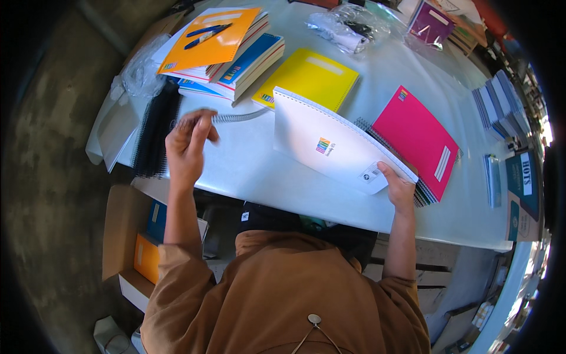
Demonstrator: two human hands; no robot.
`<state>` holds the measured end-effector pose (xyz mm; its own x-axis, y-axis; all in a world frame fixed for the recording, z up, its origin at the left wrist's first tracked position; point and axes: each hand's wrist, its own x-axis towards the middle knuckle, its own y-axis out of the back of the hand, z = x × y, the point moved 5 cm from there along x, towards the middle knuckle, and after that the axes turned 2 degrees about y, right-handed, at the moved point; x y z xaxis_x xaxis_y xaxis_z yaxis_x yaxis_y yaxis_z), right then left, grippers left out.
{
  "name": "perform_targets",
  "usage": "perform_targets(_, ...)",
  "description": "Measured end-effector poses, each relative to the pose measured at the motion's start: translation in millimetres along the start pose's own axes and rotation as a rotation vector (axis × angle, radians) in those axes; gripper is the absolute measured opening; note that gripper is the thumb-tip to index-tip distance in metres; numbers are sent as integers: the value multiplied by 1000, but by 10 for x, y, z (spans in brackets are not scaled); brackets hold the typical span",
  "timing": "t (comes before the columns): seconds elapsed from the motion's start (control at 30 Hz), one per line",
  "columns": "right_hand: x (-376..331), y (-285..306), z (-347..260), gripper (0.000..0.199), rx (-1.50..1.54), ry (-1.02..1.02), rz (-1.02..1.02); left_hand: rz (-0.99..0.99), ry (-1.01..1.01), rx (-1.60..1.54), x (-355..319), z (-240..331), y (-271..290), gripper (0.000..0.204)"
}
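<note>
A white-covered notebook block [336, 144] stood tilted on the white tabletop [259, 171], its punched edge uppermost, with a white spiral binding coil [239, 117] entering that edge from the left. The right hand [398, 187] gripped the lower right corner, fingers pressed together on the cover; the left hand [187, 144] pinched the coil's free end. Winding would likely go best with the block held steady and the coil turned evenly. A pink notebook [418, 138] lay beside it, a yellow one [309, 76] behind.

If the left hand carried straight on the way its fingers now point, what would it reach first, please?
Probably the stack of notebooks with the orange one on top: the left hand, holding a wire spiral, points up the table toward it, though depth is unclear.
</note>
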<state>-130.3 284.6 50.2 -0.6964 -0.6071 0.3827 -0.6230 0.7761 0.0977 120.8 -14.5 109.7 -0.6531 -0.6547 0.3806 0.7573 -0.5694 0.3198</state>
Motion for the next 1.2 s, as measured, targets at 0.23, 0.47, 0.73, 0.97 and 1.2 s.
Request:
perform_targets(0.23, 4, -42, -32, 29, 124, -13, -12, 19, -564, 424, 452, 450, -452, 24)
perform_targets(0.47, -5, -34, -20, 29, 148, 3, -1, -252, -61, -51, 527, 204, -600, 34)
perform_targets(0.73, -7, -39, 6, 28, 137, -4, -1, -266, 32, 124, 565, -94, -659, 48)
perform_targets(0.97, 48, -44, -63, 24, -17, -11, -115, -381, 451, -36, 634, -43, -641, 50)
perform_targets(1.2, 63, -56, -55, 27, 175, 218, -240, -626, 855, -492, 762, -98, -621, 36)
